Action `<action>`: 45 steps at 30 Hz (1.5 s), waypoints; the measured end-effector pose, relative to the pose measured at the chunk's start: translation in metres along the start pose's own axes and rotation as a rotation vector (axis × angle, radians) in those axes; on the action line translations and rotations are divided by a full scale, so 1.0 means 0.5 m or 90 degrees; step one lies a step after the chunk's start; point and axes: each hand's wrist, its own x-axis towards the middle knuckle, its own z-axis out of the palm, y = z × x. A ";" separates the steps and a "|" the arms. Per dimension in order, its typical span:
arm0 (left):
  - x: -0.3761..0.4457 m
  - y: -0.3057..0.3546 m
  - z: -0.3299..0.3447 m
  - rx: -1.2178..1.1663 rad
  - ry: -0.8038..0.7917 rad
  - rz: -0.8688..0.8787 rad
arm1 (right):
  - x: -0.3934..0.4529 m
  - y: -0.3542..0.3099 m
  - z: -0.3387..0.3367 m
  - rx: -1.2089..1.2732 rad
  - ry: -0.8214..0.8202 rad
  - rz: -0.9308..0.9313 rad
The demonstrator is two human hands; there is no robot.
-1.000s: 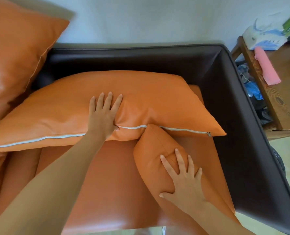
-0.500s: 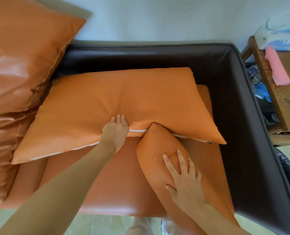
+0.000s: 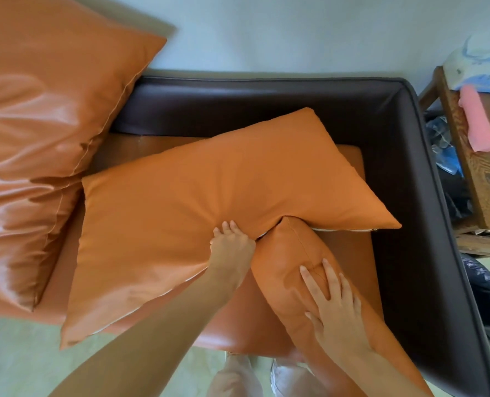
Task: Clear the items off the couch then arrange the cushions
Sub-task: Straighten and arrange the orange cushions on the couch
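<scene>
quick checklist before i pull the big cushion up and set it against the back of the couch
1. Left hand grips the big cushion at its near edge: ok.
2. Right hand lies flat on the small cushion, fingers straight: ok.
3. Small cushion's tip free of the big one: not ok, it is tucked under that edge.
4. Backrest bare behind the big cushion: ok.
5. Big cushion's zipper closed: cannot tell.
</scene>
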 end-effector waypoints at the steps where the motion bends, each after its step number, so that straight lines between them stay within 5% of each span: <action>1: -0.002 -0.002 0.000 -0.015 0.029 -0.021 | 0.001 0.008 -0.003 -0.002 -0.006 0.000; 4: 0.005 -0.022 0.020 -0.037 0.099 -0.009 | 0.011 0.028 -0.009 -0.008 -0.020 -0.002; 9: 0.056 -0.088 0.056 -0.170 0.507 0.082 | 0.018 0.040 -0.015 -0.037 -0.045 -0.015; 11: 0.083 -0.124 0.057 -0.202 0.585 0.129 | 0.020 0.042 -0.015 -0.043 -0.050 -0.016; 17: 0.145 -0.212 0.032 -0.312 0.202 -0.034 | 0.031 0.032 -0.017 -0.002 -0.064 -0.003; 20: 0.171 -0.235 0.023 -0.282 0.108 -0.021 | 0.059 0.014 -0.029 0.072 -0.013 0.023; 35: 0.193 -0.247 0.071 -0.277 0.159 -0.009 | 0.148 -0.074 -0.012 -0.014 0.084 0.023; 42: 0.155 -0.224 0.077 -0.354 0.274 -0.003 | 0.138 -0.089 -0.005 -0.027 0.100 0.025; 45: 0.093 -0.216 0.071 -0.340 0.415 -0.011 | 0.142 -0.095 -0.004 -0.026 0.101 0.029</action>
